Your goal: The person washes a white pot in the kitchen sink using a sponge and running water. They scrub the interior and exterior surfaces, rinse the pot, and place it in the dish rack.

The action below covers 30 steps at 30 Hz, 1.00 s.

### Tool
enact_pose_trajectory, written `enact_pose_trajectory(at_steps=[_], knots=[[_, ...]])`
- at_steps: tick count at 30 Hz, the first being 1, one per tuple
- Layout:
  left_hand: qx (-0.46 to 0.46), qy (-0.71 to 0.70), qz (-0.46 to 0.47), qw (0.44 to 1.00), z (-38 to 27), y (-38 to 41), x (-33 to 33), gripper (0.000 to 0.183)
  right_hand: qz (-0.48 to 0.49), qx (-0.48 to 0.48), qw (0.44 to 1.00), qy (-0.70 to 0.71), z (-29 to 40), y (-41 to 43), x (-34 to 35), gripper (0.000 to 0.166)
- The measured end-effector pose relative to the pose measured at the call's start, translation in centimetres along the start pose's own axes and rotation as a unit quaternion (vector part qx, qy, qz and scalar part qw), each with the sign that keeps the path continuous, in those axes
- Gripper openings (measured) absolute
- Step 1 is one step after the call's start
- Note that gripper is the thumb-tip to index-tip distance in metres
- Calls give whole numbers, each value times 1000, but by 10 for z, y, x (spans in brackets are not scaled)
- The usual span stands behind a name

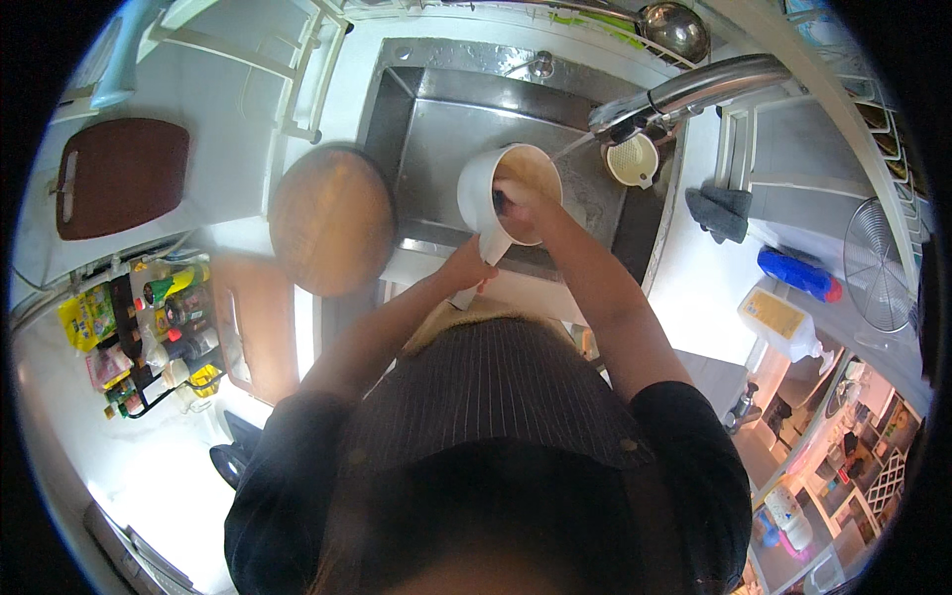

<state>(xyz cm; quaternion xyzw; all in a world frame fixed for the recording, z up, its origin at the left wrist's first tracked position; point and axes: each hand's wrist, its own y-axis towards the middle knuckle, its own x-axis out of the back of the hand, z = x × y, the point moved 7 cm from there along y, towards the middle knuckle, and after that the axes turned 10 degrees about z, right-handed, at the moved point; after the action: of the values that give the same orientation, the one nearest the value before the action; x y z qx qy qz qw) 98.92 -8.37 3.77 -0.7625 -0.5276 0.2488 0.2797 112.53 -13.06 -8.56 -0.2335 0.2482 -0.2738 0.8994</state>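
A white long-handled saucepan (476,195) is tilted over the stainless steel sink (446,141). My left hand (474,265) is closed around its handle. Inside the pan is my right hand (518,206), with a small dark thing at its fingers; the rest of what it holds is hidden. From the metal faucet (625,117) a thin stream of water runs down by the pan's rim. A cream strainer cup (631,160) sits at the sink's right side, below the faucet.
A round wooden board (332,221) lies at the sink's left edge. On the right are a grey cloth (718,213), a blue bottle (796,272) and a white pump bottle (777,321). White rack legs (316,82) stand on the left, and a metal ladle (674,31) hangs above.
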Motion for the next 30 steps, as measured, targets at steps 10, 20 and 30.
enact_pose_trajectory(at_steps=[10, 20, 30], knots=[[-14, -15, -21, 1000, -10, 5, 5, 47, -237, 53, 814, -528, 41, -44, 18, 40], [2, -2, -12, 1000, -16, -11, 11, 47, -253, 92, 885, -380, 74, -40, -22, 30], [2, -67, 14, 998, -19, -7, 17, 51, -196, -72, 811, -546, 46, -61, 47, 43]])
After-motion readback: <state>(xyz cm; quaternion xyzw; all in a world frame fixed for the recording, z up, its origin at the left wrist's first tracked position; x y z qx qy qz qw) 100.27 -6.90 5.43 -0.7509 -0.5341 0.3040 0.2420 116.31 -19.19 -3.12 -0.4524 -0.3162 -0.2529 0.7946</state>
